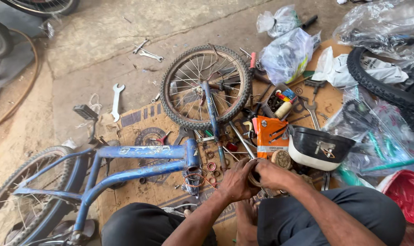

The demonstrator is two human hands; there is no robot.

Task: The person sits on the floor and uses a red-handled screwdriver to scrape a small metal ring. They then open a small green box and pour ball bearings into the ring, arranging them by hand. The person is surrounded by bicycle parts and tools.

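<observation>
My left hand (235,180) and my right hand (273,175) meet over a small round ring-shaped part (253,174), fingers curled around it from both sides. The hands hide most of it. Just left of my hands lies a blue bicycle frame (138,161) upside down on flattened cardboard (138,123), its head tube (192,157) near my left hand. Its blue fork (212,116) runs up into a small spoked front wheel (206,86). Small rings and washers (211,167) lie under the head tube.
An orange packet (270,134), a tray of small parts (282,101) and a black and white bicycle saddle (318,148) lie ahead. Wrenches (117,100) rest on the concrete. Plastic bags (286,54), black tyres (380,82) and a red bag (407,191) crowd the right.
</observation>
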